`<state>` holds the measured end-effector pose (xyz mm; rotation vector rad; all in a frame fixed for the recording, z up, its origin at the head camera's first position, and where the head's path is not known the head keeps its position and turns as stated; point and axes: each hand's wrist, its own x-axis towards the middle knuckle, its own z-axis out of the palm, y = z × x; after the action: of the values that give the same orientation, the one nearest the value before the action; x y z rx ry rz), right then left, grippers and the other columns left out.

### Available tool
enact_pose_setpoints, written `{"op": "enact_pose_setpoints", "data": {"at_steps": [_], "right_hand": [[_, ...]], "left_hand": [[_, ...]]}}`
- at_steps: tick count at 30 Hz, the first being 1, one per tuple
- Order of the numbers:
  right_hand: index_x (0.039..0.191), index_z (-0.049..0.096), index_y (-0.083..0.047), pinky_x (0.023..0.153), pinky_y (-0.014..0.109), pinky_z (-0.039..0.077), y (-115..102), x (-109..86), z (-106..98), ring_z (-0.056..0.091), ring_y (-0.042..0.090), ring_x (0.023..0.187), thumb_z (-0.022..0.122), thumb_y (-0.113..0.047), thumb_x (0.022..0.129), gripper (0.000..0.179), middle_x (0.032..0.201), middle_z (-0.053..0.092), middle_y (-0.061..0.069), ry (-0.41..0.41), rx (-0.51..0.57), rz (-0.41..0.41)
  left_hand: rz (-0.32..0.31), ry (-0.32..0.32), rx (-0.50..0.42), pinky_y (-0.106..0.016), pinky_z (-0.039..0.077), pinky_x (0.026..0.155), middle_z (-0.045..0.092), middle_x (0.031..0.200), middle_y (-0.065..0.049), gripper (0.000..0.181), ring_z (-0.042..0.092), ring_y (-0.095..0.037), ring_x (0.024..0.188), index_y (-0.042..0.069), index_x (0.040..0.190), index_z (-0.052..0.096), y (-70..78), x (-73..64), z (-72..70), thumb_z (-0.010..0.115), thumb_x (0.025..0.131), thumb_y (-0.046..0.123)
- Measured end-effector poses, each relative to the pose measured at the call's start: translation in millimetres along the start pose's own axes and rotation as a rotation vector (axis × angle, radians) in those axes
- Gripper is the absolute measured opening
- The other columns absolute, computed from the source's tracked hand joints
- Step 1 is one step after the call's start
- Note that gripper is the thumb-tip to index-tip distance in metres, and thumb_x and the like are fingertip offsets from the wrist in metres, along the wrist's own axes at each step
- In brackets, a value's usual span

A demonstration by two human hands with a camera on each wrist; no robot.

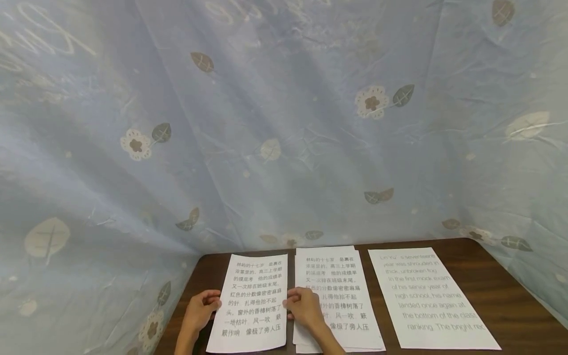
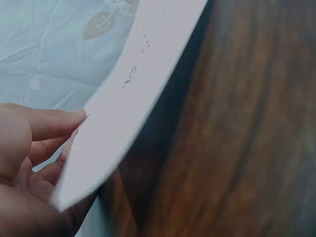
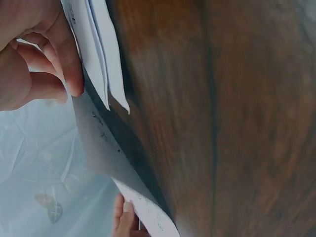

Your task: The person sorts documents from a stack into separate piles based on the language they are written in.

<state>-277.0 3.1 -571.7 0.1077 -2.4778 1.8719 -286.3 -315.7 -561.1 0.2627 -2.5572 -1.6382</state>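
A white sheet of paper printed with Chinese text is held between both hands above the dark wooden table. At its left edge, my left hand pinches it; in the left wrist view the thumb lies on the printed face of the bent sheet. My right hand pinches the right edge, its forearm passing over a stack of similar printed sheets. In the right wrist view, the sheet stretches from the right hand down to the left hand.
Farther right on the wooden table lies a sheet with English text. The stack's sheets are slightly misaligned. A pale blue curtain with leaf and flower patterns hangs behind the table and along its sides.
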Motion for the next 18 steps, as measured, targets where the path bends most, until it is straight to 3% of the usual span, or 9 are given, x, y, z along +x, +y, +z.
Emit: {"op": "enact_pose_setpoints", "data": {"at_steps": [11, 18], "right_hand": [[0.115, 0.073, 0.009, 0.049, 0.02, 0.054, -10.6, -5.5, -11.8, 0.071, 0.017, 0.056, 0.078, -0.004, 0.091, 0.027, 0.083, 0.078, 0.008, -0.057, -0.092, -0.09], [0.12, 0.073, 0.007, 0.054, 0.024, 0.059, -9.7, -7.2, -32.8, 0.074, 0.018, 0.065, 0.078, -0.012, 0.094, 0.032, 0.095, 0.078, 0.013, -0.102, -0.087, -0.093]], "left_hand": [[-0.031, 0.003, 0.037, -0.032, 0.061, 0.065, 0.076, 0.106, -0.017, 0.032, 0.069, -0.02, 0.082, -0.008, 0.129, 0.068, 1.8, -1.7, -7.6, 0.069, 0.101, 0.008], [-0.016, 0.018, 0.051, -0.029, 0.058, 0.061, 0.076, 0.099, -0.014, 0.031, 0.067, -0.018, 0.078, -0.008, 0.126, 0.069, 9.2, -6.4, -5.6, 0.071, 0.1, 0.008]]}}
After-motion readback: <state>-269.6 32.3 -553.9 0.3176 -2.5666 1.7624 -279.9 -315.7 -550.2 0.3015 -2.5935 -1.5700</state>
